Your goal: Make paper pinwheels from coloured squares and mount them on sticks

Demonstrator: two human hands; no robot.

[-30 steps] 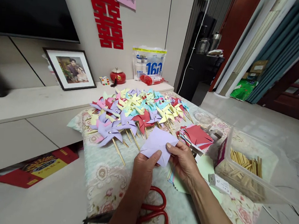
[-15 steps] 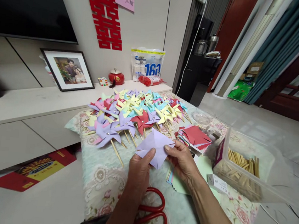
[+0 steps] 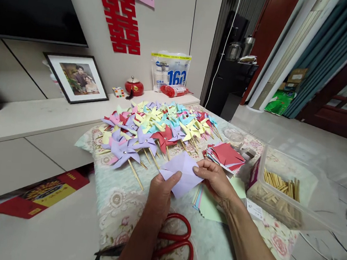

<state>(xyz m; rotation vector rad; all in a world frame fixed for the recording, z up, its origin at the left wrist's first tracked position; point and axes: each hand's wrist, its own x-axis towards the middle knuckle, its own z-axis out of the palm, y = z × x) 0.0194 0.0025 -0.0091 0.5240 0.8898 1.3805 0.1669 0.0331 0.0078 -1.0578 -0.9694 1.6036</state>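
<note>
A square of purple paper (image 3: 181, 172) with slits cut in from its corners is held above the table between both hands. My left hand (image 3: 163, 187) pinches its lower left side, thumb on top. On the right side my right hand (image 3: 213, 177) grips it, thumb on top and fingers behind. Red-handled scissors (image 3: 175, 256) lie under my left forearm, which hides part of them. Just beyond the paper are finished pinwheels (image 3: 124, 154) on wooden sticks, in purple, red, yellow and blue. Stacked cut red paper squares (image 3: 226, 155) sit past my right hand, with pale green sheets (image 3: 213, 204) beneath it.
A clear plastic box (image 3: 281, 191) of short wooden sticks stands on the table's right side, a small white box (image 3: 253, 208) beside it. At the back, a white cabinet (image 3: 22, 124) carries a framed photo (image 3: 76, 79), a red jar (image 3: 133, 87) and a bag of cups (image 3: 170, 74).
My right hand has shifted its hold slightly on the purple paper, and the paper's right side lies flatter. The camera view has moved a little; the other objects stay put.
</note>
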